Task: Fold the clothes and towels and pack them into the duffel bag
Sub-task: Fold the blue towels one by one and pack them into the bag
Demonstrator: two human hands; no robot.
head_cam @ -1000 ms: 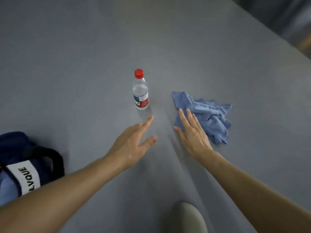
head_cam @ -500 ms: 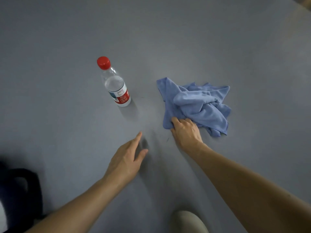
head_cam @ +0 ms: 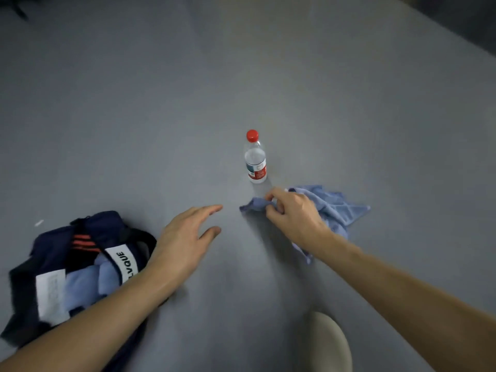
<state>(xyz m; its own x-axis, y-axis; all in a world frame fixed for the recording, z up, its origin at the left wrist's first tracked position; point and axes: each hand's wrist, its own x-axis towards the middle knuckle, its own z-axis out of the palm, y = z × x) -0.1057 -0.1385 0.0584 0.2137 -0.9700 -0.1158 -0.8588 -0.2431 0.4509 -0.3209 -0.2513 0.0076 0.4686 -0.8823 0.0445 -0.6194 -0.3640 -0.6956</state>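
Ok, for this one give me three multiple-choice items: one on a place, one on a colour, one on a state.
1. The bag lies on which side of the bottle?
A. left, nearer the person
B. right
C. straight behind it

2. The cap of the bottle is:
A. blue
B. red
C. white

3. The right hand:
A. lies flat and open
B. pinches the towel
C. holds the bottle

Key: 1 A, the bag sits at the lower left of the view. 2 B, the cap is plainly red. 3 B, the fingers curl round a corner of the towel.
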